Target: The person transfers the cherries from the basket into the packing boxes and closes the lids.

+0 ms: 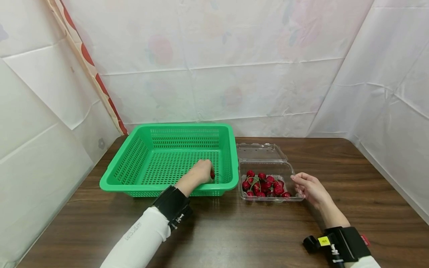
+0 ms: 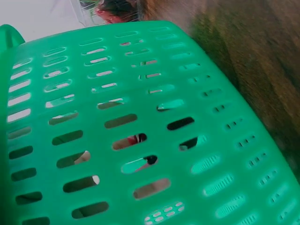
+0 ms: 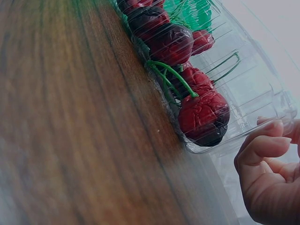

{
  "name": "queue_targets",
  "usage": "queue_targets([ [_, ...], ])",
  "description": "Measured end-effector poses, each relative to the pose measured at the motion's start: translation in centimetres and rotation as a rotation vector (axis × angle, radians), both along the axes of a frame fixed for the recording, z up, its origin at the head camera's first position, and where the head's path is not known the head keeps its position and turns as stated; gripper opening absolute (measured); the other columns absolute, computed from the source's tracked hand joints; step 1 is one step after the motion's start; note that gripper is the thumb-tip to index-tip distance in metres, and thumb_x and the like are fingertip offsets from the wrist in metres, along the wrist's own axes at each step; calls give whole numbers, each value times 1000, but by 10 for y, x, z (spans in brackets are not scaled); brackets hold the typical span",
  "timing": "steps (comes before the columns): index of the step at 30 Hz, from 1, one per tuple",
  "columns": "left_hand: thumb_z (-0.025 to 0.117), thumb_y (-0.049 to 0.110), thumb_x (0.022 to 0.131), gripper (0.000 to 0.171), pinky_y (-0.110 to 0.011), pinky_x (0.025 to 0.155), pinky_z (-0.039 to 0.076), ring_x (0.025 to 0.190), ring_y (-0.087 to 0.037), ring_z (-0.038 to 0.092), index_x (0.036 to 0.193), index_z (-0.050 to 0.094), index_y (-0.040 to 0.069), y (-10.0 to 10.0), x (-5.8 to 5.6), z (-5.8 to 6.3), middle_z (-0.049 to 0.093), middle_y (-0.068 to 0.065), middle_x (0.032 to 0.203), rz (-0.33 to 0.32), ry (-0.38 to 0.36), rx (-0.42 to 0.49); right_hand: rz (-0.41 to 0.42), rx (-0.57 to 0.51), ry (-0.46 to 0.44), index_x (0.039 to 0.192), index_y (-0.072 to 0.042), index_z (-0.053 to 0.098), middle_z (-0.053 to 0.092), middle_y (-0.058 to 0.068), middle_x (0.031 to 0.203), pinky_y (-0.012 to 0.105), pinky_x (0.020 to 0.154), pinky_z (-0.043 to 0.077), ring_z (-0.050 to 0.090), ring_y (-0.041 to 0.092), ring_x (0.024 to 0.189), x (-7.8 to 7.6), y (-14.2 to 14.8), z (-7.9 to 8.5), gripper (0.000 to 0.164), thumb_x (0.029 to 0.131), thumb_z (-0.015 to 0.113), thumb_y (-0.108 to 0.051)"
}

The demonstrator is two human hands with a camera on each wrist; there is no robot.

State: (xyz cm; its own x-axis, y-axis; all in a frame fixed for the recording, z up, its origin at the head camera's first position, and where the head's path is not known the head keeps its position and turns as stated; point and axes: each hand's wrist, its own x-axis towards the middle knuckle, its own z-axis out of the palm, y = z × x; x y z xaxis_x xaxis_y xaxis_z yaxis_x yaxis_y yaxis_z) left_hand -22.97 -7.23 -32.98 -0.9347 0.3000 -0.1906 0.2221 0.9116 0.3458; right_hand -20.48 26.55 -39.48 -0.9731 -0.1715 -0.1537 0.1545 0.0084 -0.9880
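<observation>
My left hand (image 1: 200, 171) reaches over the near rim of the green basket (image 1: 115, 185) at its right end. Its fingers curl round a cherry (image 1: 212, 174), of which only a red edge shows. In the left wrist view the slotted basket wall (image 2: 117, 122) hides most of that hand. A clear plastic box (image 1: 268, 166) with several red cherries (image 1: 263, 185), some with green stems, stands just right of the basket. Its lid is raised at the back. My right hand (image 1: 310, 188) pinches the box's right rim between thumb and fingers; the right wrist view shows the fingers (image 3: 267, 145) at that edge.
Both containers stand on a dark wooden table (image 1: 234, 230). The clear lid (image 1: 260, 152) leans back behind the box. White printed sheets (image 1: 214, 67) hang behind the table and at both sides. Black wrist straps (image 1: 172, 203) sit on both forearms.
</observation>
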Motion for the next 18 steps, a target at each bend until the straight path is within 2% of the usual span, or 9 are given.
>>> queue_targets([
  [6,67,2,76,12,-28,56,42,68,-19,52,88,66,1,1,0,1,58,-9,79,55,77,59,3,-3,3,81,-7,48,44,-4,60,17,42,34,41,5,49,0,0,1,14,91,50,-17],
  [14,66,2,77,27,-30,60,44,77,-22,54,104,62,-1,3,4,5,58,-13,90,122,91,150,1,-8,-5,80,-9,48,44,-4,61,17,43,34,41,5,49,1,0,1,14,91,50,-17],
  [18,64,2,78,27,-30,61,45,77,-23,55,105,61,0,3,6,9,58,-13,91,144,121,173,3,-11,-9,81,-7,48,44,-4,61,17,43,35,41,5,50,1,0,1,14,91,50,-17],
])
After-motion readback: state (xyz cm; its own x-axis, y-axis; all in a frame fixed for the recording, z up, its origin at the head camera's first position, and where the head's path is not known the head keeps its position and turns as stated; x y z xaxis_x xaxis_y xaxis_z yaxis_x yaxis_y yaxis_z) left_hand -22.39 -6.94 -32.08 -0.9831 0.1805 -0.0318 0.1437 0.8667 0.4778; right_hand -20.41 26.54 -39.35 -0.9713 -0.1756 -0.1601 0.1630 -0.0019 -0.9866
